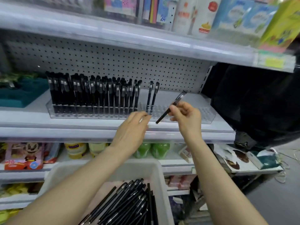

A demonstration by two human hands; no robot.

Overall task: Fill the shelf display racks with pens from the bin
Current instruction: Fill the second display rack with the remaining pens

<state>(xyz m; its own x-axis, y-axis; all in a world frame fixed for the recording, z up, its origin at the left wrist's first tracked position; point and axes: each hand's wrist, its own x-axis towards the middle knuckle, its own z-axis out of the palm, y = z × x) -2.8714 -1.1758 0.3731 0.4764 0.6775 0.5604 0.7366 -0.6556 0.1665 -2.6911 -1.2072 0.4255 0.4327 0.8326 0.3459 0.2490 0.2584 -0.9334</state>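
Pens: two (152,96) standing apart, one (170,108) in right hand (186,117).

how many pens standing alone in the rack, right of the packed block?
2. Left one and right one stand upright side by side in the clear rack, just right of the packed block. None seem hidden.

head cam | faces forward-down | close to shelf (186,127) | single view

Two hands (133,127), one bin (155,172), one rack (206,114), many pens (90,93).
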